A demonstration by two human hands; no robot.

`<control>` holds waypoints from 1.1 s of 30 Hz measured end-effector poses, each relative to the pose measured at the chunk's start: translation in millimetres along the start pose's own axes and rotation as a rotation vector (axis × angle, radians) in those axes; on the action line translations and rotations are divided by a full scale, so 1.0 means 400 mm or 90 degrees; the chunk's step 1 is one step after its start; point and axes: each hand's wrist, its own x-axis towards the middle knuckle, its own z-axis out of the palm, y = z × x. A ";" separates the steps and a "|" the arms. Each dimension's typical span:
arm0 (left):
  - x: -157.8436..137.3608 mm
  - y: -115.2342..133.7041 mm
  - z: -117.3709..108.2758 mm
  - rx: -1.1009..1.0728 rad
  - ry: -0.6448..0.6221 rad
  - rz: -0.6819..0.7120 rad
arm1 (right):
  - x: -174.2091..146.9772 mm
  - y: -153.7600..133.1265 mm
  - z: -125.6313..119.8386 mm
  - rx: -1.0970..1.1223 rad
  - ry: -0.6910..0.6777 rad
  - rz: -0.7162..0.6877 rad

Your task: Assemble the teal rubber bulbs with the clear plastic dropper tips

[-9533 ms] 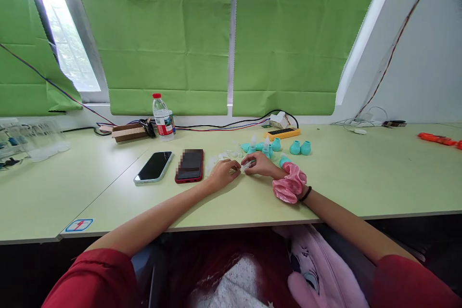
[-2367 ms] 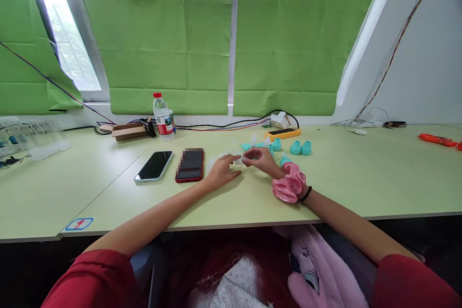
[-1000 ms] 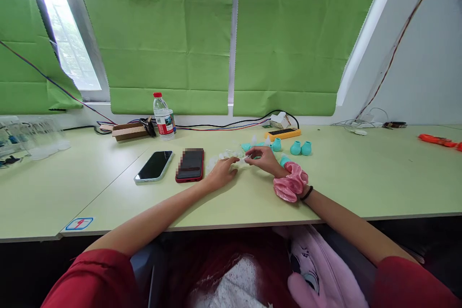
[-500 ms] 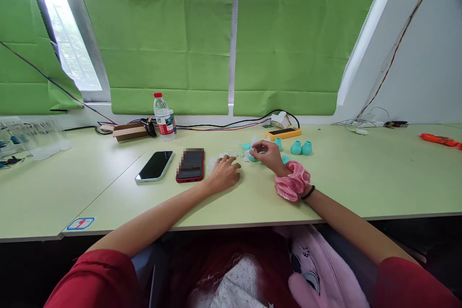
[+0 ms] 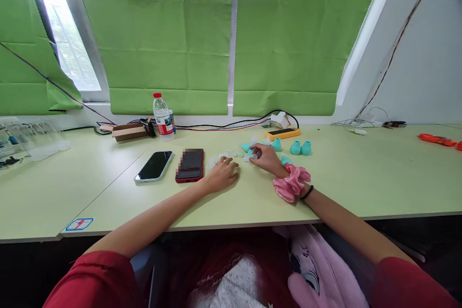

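My left hand [image 5: 223,173] rests on the table with its fingers apart and slightly bent. Its fingertips lie beside small clear plastic pieces [image 5: 235,153], and more translucent pieces [image 5: 212,160] show at its left edge. My right hand [image 5: 267,158] pinches a small clear ring-like plastic piece [image 5: 254,156] between thumb and fingers, low over the table. Turquoise bulb-shaped parts [image 5: 246,147] lie just behind its fingertips, partly covered by the hand. Two more turquoise bulbs [image 5: 295,147] stand upright to the right, and another [image 5: 276,144] stands behind the hand.
Two phones, one pale-edged [image 5: 153,167] and one red-cased [image 5: 189,165], lie left of my left hand. A water bottle [image 5: 164,118], a cardboard box [image 5: 132,131] and a yellow-and-black device [image 5: 282,133] sit toward the window. Cables run along the wall. An orange item [image 5: 437,139] lies far right.
My right hand has shifted slightly down and toward me, and the clear piece in its pinch shows more plainly. My left hand stays almost in place.
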 end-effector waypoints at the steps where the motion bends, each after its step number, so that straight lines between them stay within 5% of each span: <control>1: 0.001 0.000 -0.001 0.002 0.003 0.012 | 0.002 -0.004 -0.004 0.014 0.034 -0.005; 7: -0.010 0.005 0.004 -0.004 0.017 0.014 | 0.028 -0.007 -0.065 0.078 0.267 -0.023; 12: 0.028 -0.013 0.006 0.014 0.018 0.030 | 0.066 0.058 -0.110 0.127 0.448 0.071; 17: 0.201 -0.090 -0.008 0.003 -0.020 -0.065 | 0.073 0.077 -0.104 0.206 0.417 0.100; 21: 0.316 -0.129 0.007 -0.024 -0.215 -0.169 | 0.061 0.049 -0.097 0.238 0.396 0.089; 24: 0.346 -0.119 0.041 -0.042 -0.258 -0.163 | 0.055 0.034 -0.095 0.229 0.384 0.084; 28: 0.344 -0.092 0.079 -0.056 -0.224 -0.152 | 0.052 0.028 -0.093 0.229 0.368 0.084; 33: 0.315 -0.118 0.048 -0.059 -0.064 -0.188 | 0.047 0.026 -0.088 0.243 0.360 0.088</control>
